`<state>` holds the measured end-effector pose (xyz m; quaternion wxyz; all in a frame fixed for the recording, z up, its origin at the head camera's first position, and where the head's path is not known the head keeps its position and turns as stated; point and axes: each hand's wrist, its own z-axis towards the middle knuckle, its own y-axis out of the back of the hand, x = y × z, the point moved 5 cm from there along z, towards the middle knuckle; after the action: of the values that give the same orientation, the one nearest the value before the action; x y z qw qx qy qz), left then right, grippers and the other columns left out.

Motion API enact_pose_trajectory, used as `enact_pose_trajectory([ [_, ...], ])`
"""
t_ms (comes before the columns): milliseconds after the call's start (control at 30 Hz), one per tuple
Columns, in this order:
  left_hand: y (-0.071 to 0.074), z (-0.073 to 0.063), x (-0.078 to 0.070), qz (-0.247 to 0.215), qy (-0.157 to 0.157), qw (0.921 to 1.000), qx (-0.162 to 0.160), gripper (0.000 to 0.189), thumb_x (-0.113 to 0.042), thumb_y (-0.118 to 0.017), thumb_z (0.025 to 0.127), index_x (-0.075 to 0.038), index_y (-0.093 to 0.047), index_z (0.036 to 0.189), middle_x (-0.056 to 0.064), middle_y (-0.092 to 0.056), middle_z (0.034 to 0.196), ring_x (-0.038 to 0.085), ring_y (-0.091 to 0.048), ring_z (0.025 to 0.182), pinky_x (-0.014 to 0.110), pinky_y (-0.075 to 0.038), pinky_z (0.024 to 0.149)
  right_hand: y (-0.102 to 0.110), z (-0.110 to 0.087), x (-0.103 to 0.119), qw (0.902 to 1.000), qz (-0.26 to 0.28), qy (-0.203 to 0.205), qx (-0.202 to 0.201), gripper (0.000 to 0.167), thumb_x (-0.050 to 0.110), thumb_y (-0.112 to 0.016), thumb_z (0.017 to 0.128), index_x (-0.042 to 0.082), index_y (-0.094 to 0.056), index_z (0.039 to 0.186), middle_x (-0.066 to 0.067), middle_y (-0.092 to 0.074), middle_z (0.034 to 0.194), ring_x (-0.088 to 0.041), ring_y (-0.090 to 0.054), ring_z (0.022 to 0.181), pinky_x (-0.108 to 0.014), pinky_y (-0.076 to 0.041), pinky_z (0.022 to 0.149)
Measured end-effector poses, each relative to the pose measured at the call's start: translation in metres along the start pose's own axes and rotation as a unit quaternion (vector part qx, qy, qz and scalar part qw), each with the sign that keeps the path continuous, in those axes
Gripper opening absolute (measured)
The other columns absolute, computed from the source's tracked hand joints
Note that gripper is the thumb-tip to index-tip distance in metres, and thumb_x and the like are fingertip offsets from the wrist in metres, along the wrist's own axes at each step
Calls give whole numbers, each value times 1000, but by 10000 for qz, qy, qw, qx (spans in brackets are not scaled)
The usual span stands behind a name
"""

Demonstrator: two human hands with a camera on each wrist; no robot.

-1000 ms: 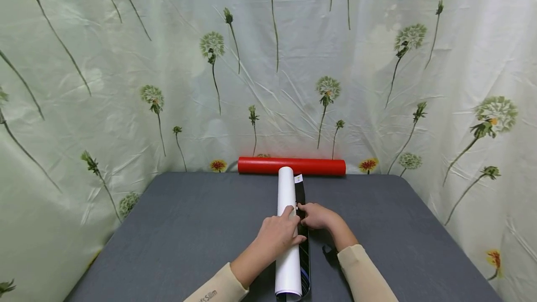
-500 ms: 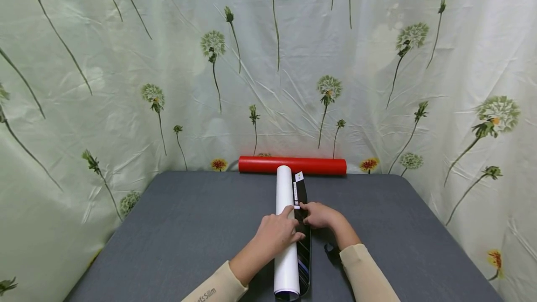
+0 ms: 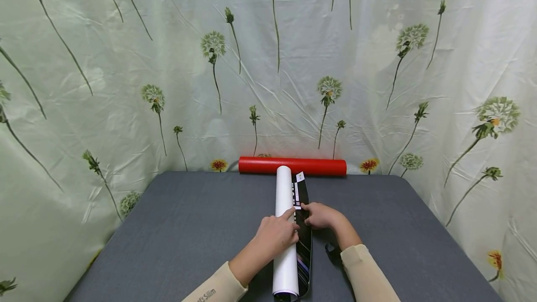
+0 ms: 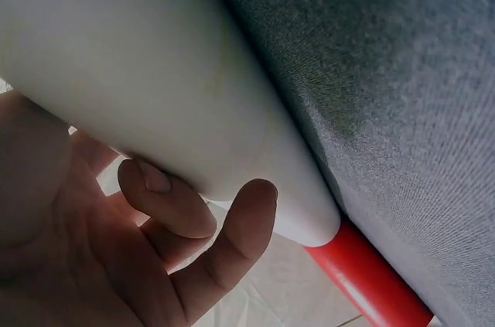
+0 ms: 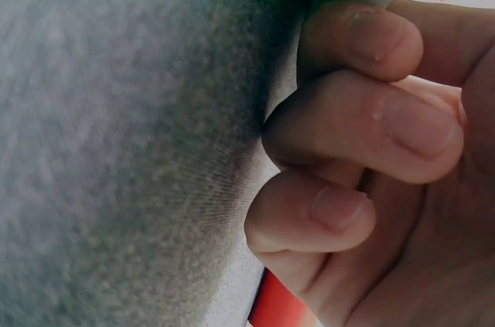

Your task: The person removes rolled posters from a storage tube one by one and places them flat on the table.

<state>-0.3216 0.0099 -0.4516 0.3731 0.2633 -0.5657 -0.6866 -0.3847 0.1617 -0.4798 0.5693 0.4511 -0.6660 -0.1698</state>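
Observation:
A rolled poster (image 3: 284,260), white outside with a dark printed inner face, lies lengthwise on the grey table. Its right edge stands loose, showing a black strip (image 3: 304,246) with white labels and coloured lines. Across the top of the roll rests my left hand (image 3: 274,234), index finger stretched forward; in the left wrist view its fingers (image 4: 251,223) lie against the white side. My right hand (image 3: 323,216) pinches the loose edge between thumb and forefinger. Its other fingers (image 5: 363,122) curl near the tabletop in the right wrist view; the pinch itself is hidden there.
A red tube (image 3: 323,167) lies crosswise at the back edge of the table (image 3: 189,227), just beyond the roll's far end. Behind it hangs a pale curtain (image 3: 176,59) printed with dandelions. A small black thing (image 3: 333,251) shows beside the right sleeve.
The loose edge has moved slightly right with my right hand, so more of the black printed strip and its labels shows. The roll's near end has shifted a little left.

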Motion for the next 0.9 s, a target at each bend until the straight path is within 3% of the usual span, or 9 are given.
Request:
enact_pose_trajectory([
  [133,-1,2,1,-24,102,9999,121,21,-46,-69,100,-32,-81,109,0,-65,148,17,-58,59,29,-44,50,0,0,-3,9997,89,-204,33,66,0,-62,95,1,-46,159,-8,-58,82,-16,-47,58,-26,-40,60],
  [267,0,2,0,3,128,9998,139,28,-55,-72,96,-32,-80,110,3,-65,145,21,-66,66,32,-51,56,0,1,-5,9997,121,-230,45,65,-1,-62,95,1,-46,159,-8,-57,80,-16,-47,57,-26,-40,59],
  [600,0,1,4,-48,210,9995,250,18,-39,-69,97,-38,-83,109,-3,-64,151,18,-54,58,30,-39,49,3,0,-5,9998,114,-171,40,68,-1,-63,93,-2,-45,158,-9,-61,85,-15,-48,56,-25,-41,60],
  [900,0,2,4,-51,181,9993,322,30,-60,-71,95,-34,-79,108,3,-63,149,21,-66,70,32,-48,56,6,-2,-8,9986,232,-466,55,67,-1,-61,94,1,-45,159,-9,-58,82,-16,-48,58,-26,-41,61],
])
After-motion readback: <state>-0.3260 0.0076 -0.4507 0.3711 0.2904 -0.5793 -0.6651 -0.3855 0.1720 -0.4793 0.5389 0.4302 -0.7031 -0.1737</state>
